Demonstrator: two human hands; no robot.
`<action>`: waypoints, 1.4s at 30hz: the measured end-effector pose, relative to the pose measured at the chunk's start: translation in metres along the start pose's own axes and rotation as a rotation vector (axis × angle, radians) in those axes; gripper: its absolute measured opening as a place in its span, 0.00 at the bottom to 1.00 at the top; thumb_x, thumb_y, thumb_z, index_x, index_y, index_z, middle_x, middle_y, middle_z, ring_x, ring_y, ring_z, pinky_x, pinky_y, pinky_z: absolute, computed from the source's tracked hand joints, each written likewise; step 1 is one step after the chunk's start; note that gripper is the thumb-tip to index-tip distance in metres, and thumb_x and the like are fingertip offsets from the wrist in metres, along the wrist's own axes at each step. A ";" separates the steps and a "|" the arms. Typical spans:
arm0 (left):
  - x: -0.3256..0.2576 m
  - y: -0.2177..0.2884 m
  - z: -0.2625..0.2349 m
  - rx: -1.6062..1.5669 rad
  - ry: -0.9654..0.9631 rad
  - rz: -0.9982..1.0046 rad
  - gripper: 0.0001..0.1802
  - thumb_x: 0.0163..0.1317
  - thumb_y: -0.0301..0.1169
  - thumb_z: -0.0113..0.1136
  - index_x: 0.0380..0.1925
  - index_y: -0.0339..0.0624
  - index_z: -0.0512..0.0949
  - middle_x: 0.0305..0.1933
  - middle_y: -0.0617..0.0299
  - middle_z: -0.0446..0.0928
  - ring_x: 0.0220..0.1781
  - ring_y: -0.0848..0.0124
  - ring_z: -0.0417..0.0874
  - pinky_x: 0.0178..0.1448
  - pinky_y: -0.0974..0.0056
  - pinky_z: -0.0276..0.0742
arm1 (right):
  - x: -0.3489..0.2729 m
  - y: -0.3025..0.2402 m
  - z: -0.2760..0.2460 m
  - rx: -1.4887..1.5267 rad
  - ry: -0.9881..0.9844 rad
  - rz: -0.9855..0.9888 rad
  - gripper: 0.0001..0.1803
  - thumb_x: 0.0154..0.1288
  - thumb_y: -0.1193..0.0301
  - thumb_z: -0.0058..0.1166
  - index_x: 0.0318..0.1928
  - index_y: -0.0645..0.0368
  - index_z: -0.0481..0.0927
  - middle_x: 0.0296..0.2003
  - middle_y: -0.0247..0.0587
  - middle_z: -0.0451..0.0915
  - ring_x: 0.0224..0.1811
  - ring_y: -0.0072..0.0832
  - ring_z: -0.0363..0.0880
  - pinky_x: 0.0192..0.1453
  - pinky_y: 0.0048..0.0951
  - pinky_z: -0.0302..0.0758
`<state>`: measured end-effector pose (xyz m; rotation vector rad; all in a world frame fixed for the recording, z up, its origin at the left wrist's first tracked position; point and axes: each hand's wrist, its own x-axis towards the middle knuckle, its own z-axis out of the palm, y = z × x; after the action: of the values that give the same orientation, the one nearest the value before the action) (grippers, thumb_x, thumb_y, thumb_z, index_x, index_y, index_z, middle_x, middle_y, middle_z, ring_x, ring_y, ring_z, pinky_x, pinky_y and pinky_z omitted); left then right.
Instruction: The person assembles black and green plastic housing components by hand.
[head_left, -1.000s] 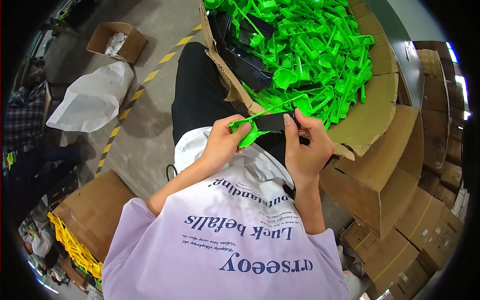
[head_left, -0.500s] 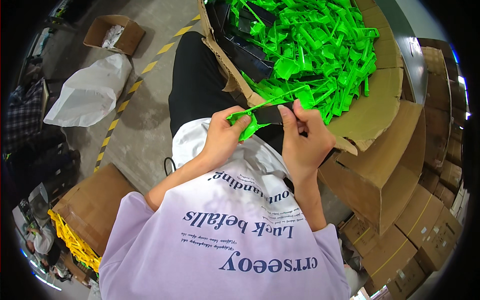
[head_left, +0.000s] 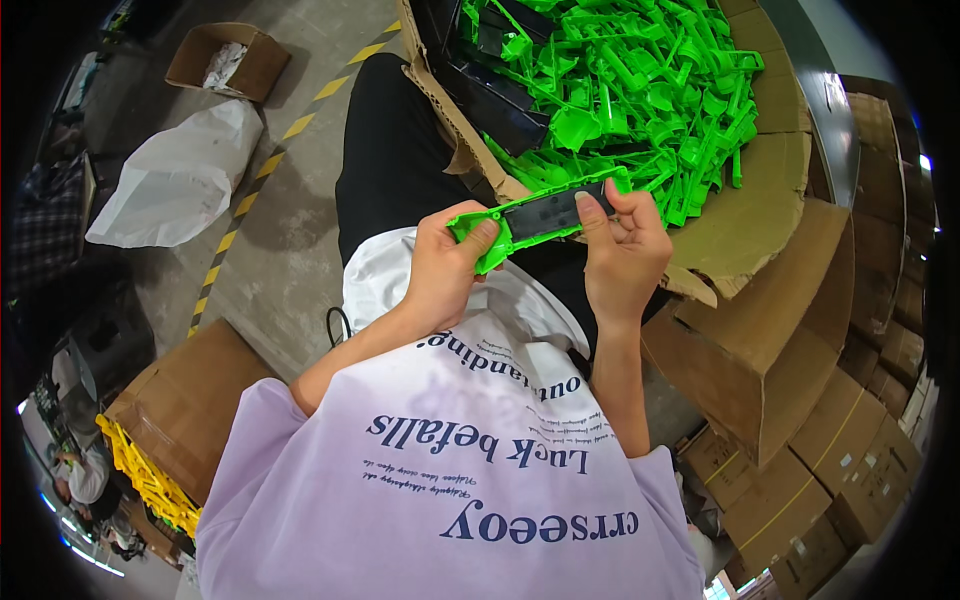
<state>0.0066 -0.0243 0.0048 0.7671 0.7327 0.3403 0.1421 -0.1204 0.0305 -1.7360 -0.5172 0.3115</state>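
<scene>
A large open cardboard box [head_left: 770, 230], heaped with bright green plastic parts [head_left: 640, 90], is seen just beyond the hands, its torn flap hanging toward the lap. Stacked closed cartons [head_left: 840, 450] are ranged to the right of that box, and a brown carton [head_left: 180, 400] holding yellow plastic pieces [head_left: 145, 475] is set well to its left, beside the person's left shoulder. A white plastic bag [head_left: 175, 180] is laid on the concrete floor far left of the box, with a small open carton [head_left: 225, 60] beyond it.

Both forearms are raised from the lower edge and bent inward, so that the hands meet in front of the box's near flap. A long green plastic piece with a black insert [head_left: 535, 212] is held level between them, just short of the box. Its left end is gripped by the left hand [head_left: 445, 265], fingers curled beneath and thumb pressed on top. Its right end is pinched by the right hand [head_left: 625, 250], fingertips [head_left: 592, 205] laid on the black insert and the remaining fingers folded.
</scene>
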 end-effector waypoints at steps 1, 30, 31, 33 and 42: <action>-0.001 0.000 0.001 -0.001 0.001 0.000 0.07 0.65 0.29 0.55 0.28 0.40 0.75 0.22 0.66 0.73 0.20 0.79 0.71 0.23 0.74 0.63 | 0.000 -0.002 -0.001 -0.001 -0.001 0.000 0.08 0.58 0.79 0.62 0.32 0.67 0.75 0.15 0.23 0.69 0.16 0.05 0.55 0.18 0.13 0.51; 0.010 0.029 -0.002 0.392 -0.184 -0.281 0.11 0.56 0.34 0.66 0.25 0.35 0.80 0.17 0.66 0.74 0.16 0.81 0.71 0.19 0.75 0.62 | 0.090 -0.037 -0.046 -0.446 -1.011 0.631 0.14 0.50 0.67 0.68 0.20 0.64 0.79 0.13 0.31 0.73 0.12 0.14 0.67 0.16 0.18 0.60; 0.011 0.028 -0.001 0.390 -0.185 -0.281 0.11 0.56 0.34 0.66 0.25 0.35 0.80 0.17 0.66 0.74 0.16 0.81 0.71 0.19 0.75 0.62 | 0.090 -0.040 -0.045 -0.486 -0.992 0.607 0.14 0.49 0.67 0.68 0.20 0.64 0.79 0.13 0.31 0.73 0.12 0.14 0.67 0.16 0.19 0.60; 0.010 0.027 0.001 0.338 -0.147 -0.292 0.11 0.55 0.33 0.66 0.26 0.35 0.80 0.17 0.65 0.74 0.16 0.81 0.71 0.18 0.75 0.61 | 0.089 -0.042 -0.045 -0.524 -0.971 0.586 0.14 0.49 0.66 0.69 0.20 0.64 0.79 0.13 0.32 0.73 0.12 0.15 0.67 0.16 0.19 0.60; 0.011 0.031 0.018 0.361 -0.123 -0.233 0.10 0.55 0.33 0.66 0.25 0.38 0.80 0.17 0.63 0.76 0.16 0.80 0.72 0.17 0.74 0.59 | 0.088 -0.033 -0.061 -0.569 -0.915 0.503 0.13 0.50 0.67 0.67 0.21 0.63 0.80 0.14 0.29 0.73 0.16 0.12 0.68 0.19 0.19 0.62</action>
<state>0.0264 -0.0065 0.0311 1.0216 0.7673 -0.0537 0.2409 -0.1232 0.0823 -2.2117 -0.8651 1.4720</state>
